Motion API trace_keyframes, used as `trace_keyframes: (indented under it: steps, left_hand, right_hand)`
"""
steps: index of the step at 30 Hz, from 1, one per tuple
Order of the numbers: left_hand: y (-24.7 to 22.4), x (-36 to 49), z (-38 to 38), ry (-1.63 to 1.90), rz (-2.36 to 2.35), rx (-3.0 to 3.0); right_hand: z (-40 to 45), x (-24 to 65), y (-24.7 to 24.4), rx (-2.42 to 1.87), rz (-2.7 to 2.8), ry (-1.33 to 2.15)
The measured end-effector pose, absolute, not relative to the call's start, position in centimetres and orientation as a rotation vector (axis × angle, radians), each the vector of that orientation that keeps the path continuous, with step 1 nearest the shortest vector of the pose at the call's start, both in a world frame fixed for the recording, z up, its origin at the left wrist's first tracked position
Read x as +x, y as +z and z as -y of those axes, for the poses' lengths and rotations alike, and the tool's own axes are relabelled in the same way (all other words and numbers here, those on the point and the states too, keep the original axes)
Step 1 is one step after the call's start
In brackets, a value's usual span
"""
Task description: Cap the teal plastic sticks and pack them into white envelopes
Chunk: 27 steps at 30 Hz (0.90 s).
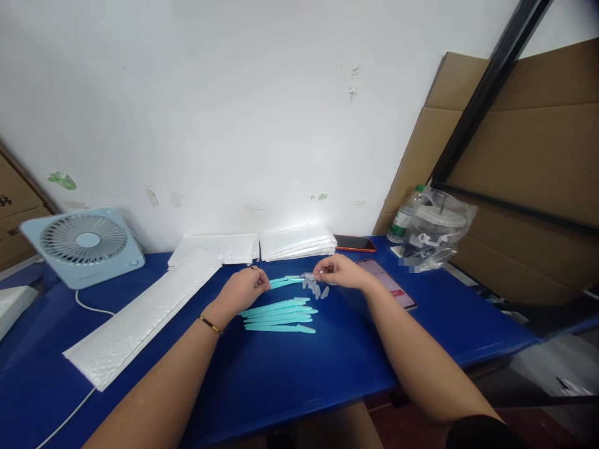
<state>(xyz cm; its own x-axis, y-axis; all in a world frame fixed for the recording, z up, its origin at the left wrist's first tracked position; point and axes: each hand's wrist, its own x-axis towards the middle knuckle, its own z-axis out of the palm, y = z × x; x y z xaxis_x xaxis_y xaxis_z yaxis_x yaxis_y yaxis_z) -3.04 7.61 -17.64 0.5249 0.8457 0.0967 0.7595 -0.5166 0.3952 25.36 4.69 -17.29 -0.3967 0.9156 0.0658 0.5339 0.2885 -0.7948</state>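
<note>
"So, where are the hands working?"

"Just above the middle of the bench point(290, 386). The left hand point(238, 290) has its fingers pinched on the left end of the upper teal sticks point(286, 282); whether on one or both, I can't tell."

"And the right hand point(341, 272)?"

"Its fingers are narrow, right at the small clear pieces point(317, 290). Whether one is between them, I can't tell."

"Which step would you call it?"

"Handling sticks and clear pieces together, I'd judge, at the sticks' right ends. The lower teal sticks point(279, 316) lie loosely fanned, nearer the person."

"What does the next move call for?"

"Probably a steady left pinch and a fine right one, picking singly; those pieces are bunched."
</note>
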Motion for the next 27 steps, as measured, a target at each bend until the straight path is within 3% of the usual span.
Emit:
trace_keyframes:
  steps: [8,18,23,27]
  left_hand:
    - [-17.7,-2.4,-7.3,0.438,-1.319,2.545]
    - [-17.3,-2.4,-7.1,0.371,-1.284,2.505]
    - [-16.6,-2.2,-6.0,0.128,-1.092,2.416]
    - [-16.7,-2.2,-6.2,0.157,-1.16,2.355]
  right_hand:
    - [-4.8,23.2,-18.0,-1.302,2.102,0.909]
    - [-4.9,24.5,-17.2,-1.427,2.178,0.598]
    - [-4.1,26.7,-16.4,-1.5,2.387,0.664]
    - [-3.9,26.5,-16.3,-1.492,2.409,0.774]
